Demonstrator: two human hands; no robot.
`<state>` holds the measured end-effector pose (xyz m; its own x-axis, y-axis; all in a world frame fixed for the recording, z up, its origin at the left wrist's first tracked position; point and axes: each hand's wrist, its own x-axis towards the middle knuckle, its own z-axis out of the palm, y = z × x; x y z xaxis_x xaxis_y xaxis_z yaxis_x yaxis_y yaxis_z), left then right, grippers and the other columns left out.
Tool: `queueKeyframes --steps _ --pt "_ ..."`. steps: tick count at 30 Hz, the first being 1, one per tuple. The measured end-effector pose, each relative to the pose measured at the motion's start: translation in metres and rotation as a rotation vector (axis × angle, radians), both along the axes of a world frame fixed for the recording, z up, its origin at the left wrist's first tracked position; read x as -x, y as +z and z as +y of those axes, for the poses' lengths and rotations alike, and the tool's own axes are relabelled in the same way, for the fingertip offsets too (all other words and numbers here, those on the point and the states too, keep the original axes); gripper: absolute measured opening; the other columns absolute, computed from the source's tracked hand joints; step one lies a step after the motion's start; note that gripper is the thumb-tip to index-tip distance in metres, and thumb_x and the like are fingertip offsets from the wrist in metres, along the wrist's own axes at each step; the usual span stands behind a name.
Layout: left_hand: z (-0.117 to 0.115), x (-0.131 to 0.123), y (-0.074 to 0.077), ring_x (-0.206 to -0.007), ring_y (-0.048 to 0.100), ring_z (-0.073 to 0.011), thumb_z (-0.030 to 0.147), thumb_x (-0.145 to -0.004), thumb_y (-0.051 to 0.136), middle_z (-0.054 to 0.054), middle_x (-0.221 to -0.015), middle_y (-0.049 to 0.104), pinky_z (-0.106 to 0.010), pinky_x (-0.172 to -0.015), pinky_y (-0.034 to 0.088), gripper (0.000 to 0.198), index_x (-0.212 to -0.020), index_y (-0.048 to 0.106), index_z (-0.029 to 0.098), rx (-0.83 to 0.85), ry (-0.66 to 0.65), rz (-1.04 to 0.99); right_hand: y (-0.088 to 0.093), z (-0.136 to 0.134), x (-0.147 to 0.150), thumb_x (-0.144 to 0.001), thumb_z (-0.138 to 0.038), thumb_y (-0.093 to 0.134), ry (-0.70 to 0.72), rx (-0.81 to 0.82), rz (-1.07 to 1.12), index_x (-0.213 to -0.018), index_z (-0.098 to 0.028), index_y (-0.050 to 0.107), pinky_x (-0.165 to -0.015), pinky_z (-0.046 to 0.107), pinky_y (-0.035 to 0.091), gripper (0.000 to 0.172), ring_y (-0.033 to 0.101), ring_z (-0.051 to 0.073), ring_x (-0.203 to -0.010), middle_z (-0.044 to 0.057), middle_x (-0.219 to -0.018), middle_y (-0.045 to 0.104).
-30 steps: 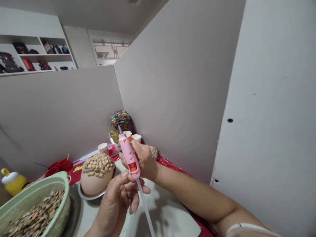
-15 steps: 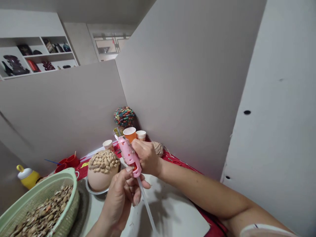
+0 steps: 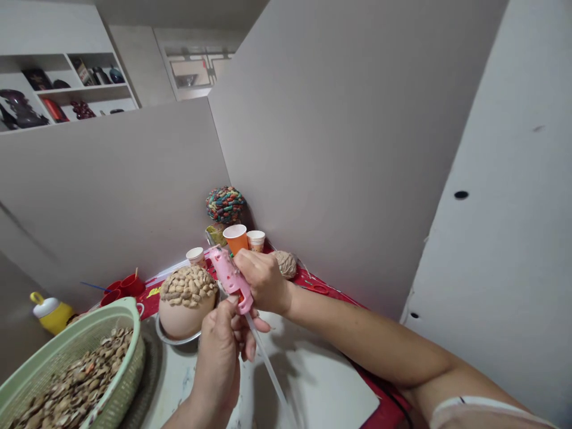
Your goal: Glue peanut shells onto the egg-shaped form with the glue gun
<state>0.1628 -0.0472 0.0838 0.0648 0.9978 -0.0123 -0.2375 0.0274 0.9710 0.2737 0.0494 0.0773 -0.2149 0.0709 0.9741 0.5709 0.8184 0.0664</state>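
A pink hot glue gun (image 3: 227, 275) is held up over the white board, with a long clear glue stick (image 3: 269, 367) running out of its back end. My right hand (image 3: 263, 280) is wrapped around the gun's handle. At the rear of the body, my left hand (image 3: 227, 339) presses its thumb by the opening, its other fingers curled beneath around the glue stick. Left of the hands, a ball-shaped form (image 3: 184, 319) has its top covered in peanut shells (image 3: 188, 287). It rests in a metal bowl (image 3: 176, 342).
A green basket (image 3: 134, 333) of nut shells stands at the lower left. Behind are paper cups (image 3: 195, 257), an orange cup (image 3: 236, 241), a ball of twine (image 3: 285, 264) and a multicoloured ball (image 3: 224, 205). Grey partitions (image 3: 335, 149) rise at the back and right.
Both hands still hold the glue gun and glue stick. The gun sits slightly lower in its tilt, and the camera view has shifted a little.
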Motion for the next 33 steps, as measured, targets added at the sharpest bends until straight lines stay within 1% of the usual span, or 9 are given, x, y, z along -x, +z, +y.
queueKeyframes --steps 5,10,13,15,17,22,26,30,33 --pt "0.004 0.001 0.002 -0.035 0.038 -0.0039 0.045 -0.086 0.052 -0.006 -0.065 0.069 -0.019 -0.041 0.026 0.034 -0.076 0.059 0.013 0.008 0.006 -0.027 -0.001 0.001 0.0 -0.094 -0.026 0.038 -0.025 0.031 -0.018 -0.076 -0.019 0.046 -0.056 0.029 0.031 0.021 0.042 0.016 -0.058 0.002 -0.066 0.048" --pt "0.006 0.008 0.011 -0.034 0.04 -0.0046 0.047 -0.083 0.053 -0.008 -0.066 0.069 -0.02 -0.04 0.026 0.036 -0.075 0.06 0.013 0.111 -0.15 -0.11 0.0 0.001 -0.001 -0.093 -0.027 0.039 -0.046 0.06 -0.012 -0.074 -0.02 0.044 -0.056 0.028 0.03 0.021 0.041 0.015 -0.057 0.002 -0.065 0.048" --pt "0.004 0.01 0.011 -0.037 0.043 -0.0061 0.048 -0.082 0.052 -0.011 -0.072 0.071 -0.02 -0.041 0.028 0.04 -0.083 0.064 0.011 0.12 -0.193 -0.146 0.001 0.004 -0.002 -0.093 -0.023 0.04 -0.071 0.084 0.013 -0.073 -0.02 0.041 -0.056 0.027 0.03 0.02 0.041 0.014 -0.056 0.001 -0.064 0.049" --pt "0.002 0.008 0.009 -0.041 0.045 -0.0069 0.049 -0.083 0.052 -0.013 -0.078 0.073 -0.021 -0.043 0.03 0.042 -0.091 0.066 0.009 0.096 -0.178 -0.14 0.001 0.006 -0.003 -0.091 -0.02 0.041 -0.089 0.097 0.033 -0.073 -0.021 0.039 -0.056 0.027 0.029 0.018 0.043 0.014 -0.056 0.001 -0.064 0.049" --pt "-0.001 0.005 0.005 -0.043 0.046 -0.0065 0.048 -0.083 0.055 -0.013 -0.082 0.073 -0.02 -0.044 0.031 0.041 -0.095 0.066 0.01 0.057 -0.144 -0.088 0.001 0.008 -0.004 -0.089 -0.021 0.043 -0.103 0.101 0.05 -0.073 -0.021 0.038 -0.056 0.027 0.029 0.016 0.044 0.014 -0.056 0.001 -0.064 0.049" --pt "-0.004 -0.002 0.0 -0.039 0.04 -0.0022 0.041 -0.075 0.074 -0.01 -0.079 0.073 -0.018 -0.042 0.027 0.032 -0.081 0.062 0.012 0.0 -0.038 0.08 0.002 0.009 -0.006 -0.082 -0.026 0.05 -0.119 0.099 0.074 -0.075 -0.022 0.037 -0.057 0.028 0.03 0.015 0.047 0.016 -0.058 0.001 -0.066 0.051" --pt "-0.004 0.001 -0.003 -0.04 0.037 -0.0009 0.041 -0.079 0.071 -0.009 -0.079 0.073 -0.017 -0.042 0.025 0.03 -0.08 0.062 0.012 -0.049 -0.059 0.114 0.001 0.01 -0.007 -0.082 -0.026 0.049 -0.119 0.099 0.088 -0.075 -0.022 0.036 -0.057 0.028 0.03 0.015 0.047 0.017 -0.058 0.002 -0.065 0.051" --pt "-0.003 0.005 -0.005 -0.041 0.034 -0.001 0.042 -0.082 0.069 -0.006 -0.074 0.07 -0.018 -0.042 0.022 0.03 -0.081 0.065 0.012 -0.068 -0.098 0.143 0.0 0.01 -0.007 -0.084 -0.028 0.047 -0.11 0.086 0.098 -0.074 -0.022 0.035 -0.057 0.028 0.031 0.016 0.047 0.017 -0.057 0.001 -0.064 0.05" --pt "0.0 0.007 -0.003 -0.042 0.034 -0.0018 0.042 -0.082 0.069 -0.005 -0.072 0.069 -0.019 -0.042 0.022 0.031 -0.086 0.068 0.012 -0.065 -0.14 0.147 0.001 0.008 -0.007 -0.085 -0.028 0.047 -0.105 0.078 0.102 -0.075 -0.022 0.036 -0.056 0.028 0.031 0.015 0.047 0.017 -0.057 0.002 -0.065 0.05"
